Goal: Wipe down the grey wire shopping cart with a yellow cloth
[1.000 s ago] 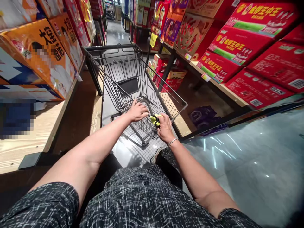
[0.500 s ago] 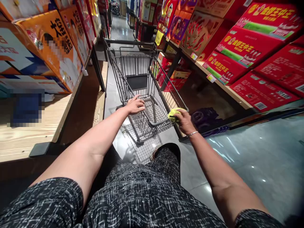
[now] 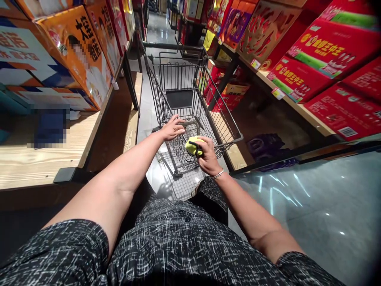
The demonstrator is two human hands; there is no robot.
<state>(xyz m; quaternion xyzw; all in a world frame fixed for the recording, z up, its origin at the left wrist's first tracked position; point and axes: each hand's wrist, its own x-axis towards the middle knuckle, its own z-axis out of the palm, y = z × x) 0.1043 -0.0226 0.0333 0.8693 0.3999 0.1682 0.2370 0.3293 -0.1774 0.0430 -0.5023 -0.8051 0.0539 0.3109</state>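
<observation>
A dark metal shopping cart stands in front of me, its handle bar at the far end and its near end close to my legs. My left hand lies over the cart's left top rim, fingers stretched out and holding nothing. In my right hand is a bunched yellow-green cloth, with the fingers closed round it at the near rim. A dark strip or part of the rim shows across the cloth; I cannot tell which. The palm side of both hands is hidden.
Wooden shelves line both sides. Orange boxes stack up at left above a bare shelf board. Red boxes fill the right shelf, with more red boxes lower down. Purple packs lie low at right.
My right hand has moved left with the cloth, from the cart's near right corner to the middle of its near rim. My left hand has stayed at the left rim.
</observation>
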